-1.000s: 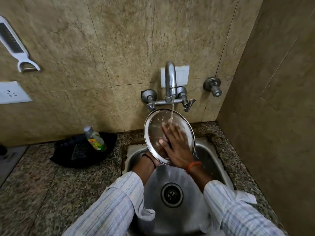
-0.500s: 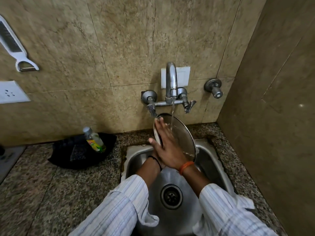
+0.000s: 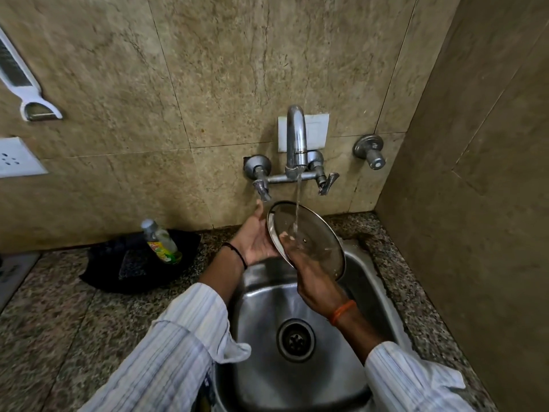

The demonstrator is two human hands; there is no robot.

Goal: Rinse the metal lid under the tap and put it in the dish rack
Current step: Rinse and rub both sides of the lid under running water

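The round metal lid (image 3: 312, 237) is tilted over the steel sink (image 3: 267, 295), and the thin stream from the wall tap (image 3: 296, 138) lands on its upper face. My right hand (image 3: 315, 281) grips the lid's lower edge, thumb on the wet face. Cupped against the lid's left rim is my left hand (image 3: 254, 239), palm toward me and fingers reaching behind the lid, just under the left tap handle (image 3: 261, 185). No dish rack is in view.
A dish soap bottle (image 3: 162, 242) leans on a black cloth (image 3: 130, 263) on the granite counter (image 3: 59, 322) left of the sink. A white peeler (image 3: 28, 87) and a socket (image 3: 17, 157) are on the wall. A side wall (image 3: 475, 203) stands close on the right.
The lid has been turned over under the stream. My right hand slid from rubbing its face down to the lower edge, and my left hand came up along the left rim.
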